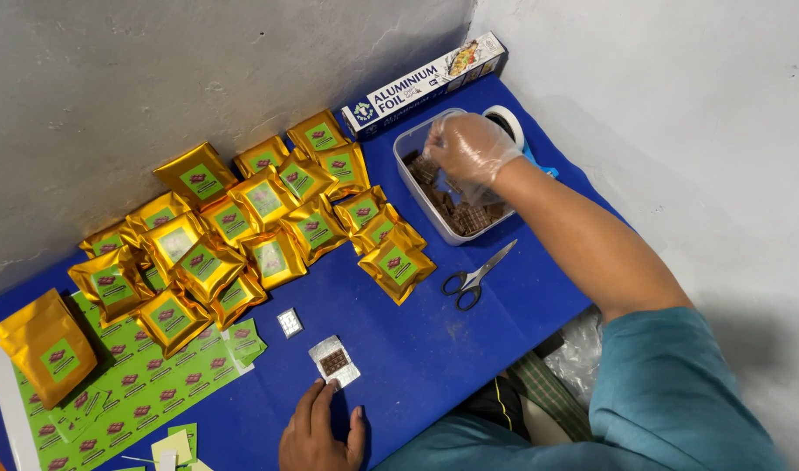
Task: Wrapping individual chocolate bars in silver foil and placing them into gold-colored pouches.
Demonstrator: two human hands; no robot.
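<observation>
Chocolate sits at the centre of what we see from the head camera, the only view. On the blue cloth-covered worktop (pixel 434 349), near its front edge, a small brown chocolate square on a piece of silver foil (pixel 334 361) lies unwrapped. Our bare left hand (pixel 319 432) rests flat just below it, fingers together, fingertips touching or almost touching the foil's edge and holding nothing. Just beside it, towards the middle, lies a small folded silver foil packet (pixel 289 322).

Our right hand (pixel 469 148), in a thin clear plastic glove, reaches into the clear rectangular plastic tub of brown chocolate pieces (pixel 452 187) at the back right corner. The fingers are curled down among the pieces; we cannot tell whether they have gripped one. Behind the tub stand a long blue and white cardboard foil box (pixel 424 85) against the wall and a white roll of tape (pixel 506 122).

Black-handled steel scissors (pixel 476 276) lie open near the right edge. A heap of shiny gold pouches with green labels (pixel 251 227) covers the left and back of the worktop, and a green sheet of labels (pixel 129 388) lies at the front left corner.

We judge the work well along: many pouches are filled and labelled, yet the tub is far from empty, and one piece waits in open foil.
</observation>
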